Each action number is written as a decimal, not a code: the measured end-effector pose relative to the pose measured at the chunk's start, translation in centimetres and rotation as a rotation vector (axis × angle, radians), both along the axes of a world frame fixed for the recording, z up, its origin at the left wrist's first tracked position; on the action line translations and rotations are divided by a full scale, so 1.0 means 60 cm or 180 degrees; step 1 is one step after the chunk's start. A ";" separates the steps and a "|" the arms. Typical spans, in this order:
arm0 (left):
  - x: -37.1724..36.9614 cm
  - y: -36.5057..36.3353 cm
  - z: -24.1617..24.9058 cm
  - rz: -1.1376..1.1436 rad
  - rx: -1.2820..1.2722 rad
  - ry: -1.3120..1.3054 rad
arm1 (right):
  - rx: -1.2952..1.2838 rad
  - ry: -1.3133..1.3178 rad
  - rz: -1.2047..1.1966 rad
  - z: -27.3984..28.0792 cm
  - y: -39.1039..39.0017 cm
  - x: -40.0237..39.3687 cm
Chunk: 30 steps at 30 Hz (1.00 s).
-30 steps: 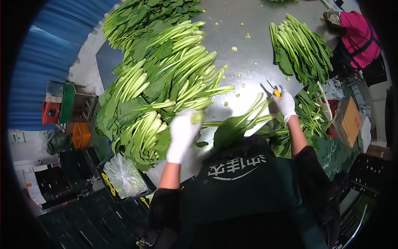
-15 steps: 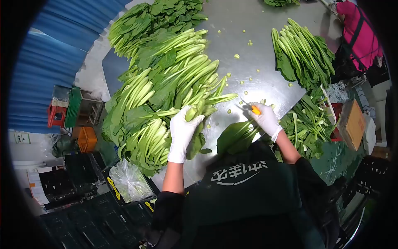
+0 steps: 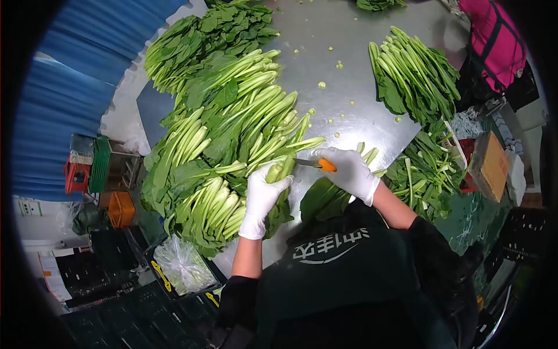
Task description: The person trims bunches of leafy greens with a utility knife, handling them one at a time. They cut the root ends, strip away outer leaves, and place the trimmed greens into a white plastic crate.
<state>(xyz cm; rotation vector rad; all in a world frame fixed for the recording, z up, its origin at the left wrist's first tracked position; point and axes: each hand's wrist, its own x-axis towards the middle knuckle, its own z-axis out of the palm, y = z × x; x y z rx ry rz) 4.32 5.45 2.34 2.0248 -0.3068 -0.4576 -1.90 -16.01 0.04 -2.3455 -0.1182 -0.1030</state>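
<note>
In a white glove, my left hand (image 3: 263,200) is closed around a leafy green stalk (image 3: 281,168), its pale cut end pointing up and away from me. My right hand (image 3: 351,175), also gloved, grips a small knife (image 3: 327,166) by its orange handle. The blade reaches left to the stalk's end; whether it touches is too fine to tell. Under my left hand and beyond it spreads a large pile of leafy greens (image 3: 224,136). Below my right hand lie a few more loose greens (image 3: 321,198), partly hidden by that hand and my apron.
Small round stem slices (image 3: 321,85) dot the metal table (image 3: 325,35). A bunch of greens (image 3: 412,72) lies at the far right, with a heap of leaves (image 3: 421,174) nearer. A bag of greens (image 3: 181,264) stands in a crate at lower left. Cardboard box (image 3: 488,168) sits right.
My right hand has moved left with the knife, bringing its blade to the stalk in my left hand. The whole view has shifted slightly.
</note>
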 end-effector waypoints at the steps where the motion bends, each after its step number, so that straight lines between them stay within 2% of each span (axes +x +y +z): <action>1: -0.001 -0.002 -0.001 -0.0090 0.0160 0.0048 | 0.0090 -0.0185 -0.0029 -0.005 0.002 0.000; 5: -0.012 -0.008 -0.011 -0.0186 -0.0242 -0.0107 | 0.0131 0.0015 -0.0004 -0.025 -0.004 0.006; 7: -0.012 -0.002 -0.023 -0.0281 -0.0480 0.0142 | 0.0498 0.0688 0.0133 -0.060 -0.022 0.006; 8: -0.010 -0.001 -0.024 -0.0331 -0.0606 0.0250 | 0.0487 0.0664 0.0129 -0.068 -0.030 0.007; 9: -0.010 0.004 -0.023 -0.0304 -0.0637 0.0587 | 0.0207 0.0894 -0.0067 -0.076 -0.037 0.005; 10: -0.008 0.002 -0.021 -0.0301 -0.0640 0.0587 | -0.0072 0.1143 -0.0249 -0.089 -0.040 0.000; 11: -0.009 -0.002 -0.018 -0.0200 -0.0670 0.0632 | 0.0609 0.0634 -0.0337 -0.112 -0.037 -0.005; 12: -0.011 -0.006 -0.013 -0.0103 -0.0695 0.0686 | 0.0612 0.0660 -0.0333 -0.088 -0.028 -0.004; 14: -0.011 -0.022 -0.004 -0.0096 -0.0678 0.0576 | 0.2167 0.0347 -0.0051 -0.028 -0.004 0.010; 16: -0.010 -0.033 -0.006 -0.0246 -0.0576 0.0195 | 0.2151 0.0347 -0.0020 0.006 0.014 0.022; 18: -0.008 -0.036 -0.001 -0.0172 -0.0571 0.0358 | 0.2139 0.0347 0.0041 0.010 0.026 0.029; 21: -0.003 -0.016 0.010 0.0155 -0.0541 0.0001 | 0.2477 0.0569 0.0066 -0.002 0.043 0.036; 22: 0.005 0.004 0.011 0.0591 -0.0691 -0.0042 | 0.2479 0.0542 -0.0251 0.000 0.035 0.038; 23: 0.007 0.019 0.055 0.1271 -0.1059 0.0232 | 0.2482 0.0519 -0.0562 -0.002 0.025 0.040; 25: 0.032 0.102 0.073 0.1809 -0.1831 -0.0192 | 0.2070 0.0999 -0.0934 -0.060 -0.011 0.055; 26: 0.034 0.147 0.073 0.2131 -0.2574 -0.0073 | 0.0716 0.0514 -0.1108 -0.083 -0.025 0.059; 27: 0.044 0.202 0.062 0.2566 -0.2941 -0.0030 | -0.0271 0.0367 -0.1134 -0.122 -0.038 0.064; 28: 0.050 0.257 0.046 0.2663 -0.3304 -0.0053 | -0.0645 0.0468 -0.1034 -0.113 -0.036 0.068; 30: 0.046 0.327 0.036 0.3103 -0.3610 -0.0118 | -0.0601 -0.0401 -0.1032 -0.146 -0.016 0.088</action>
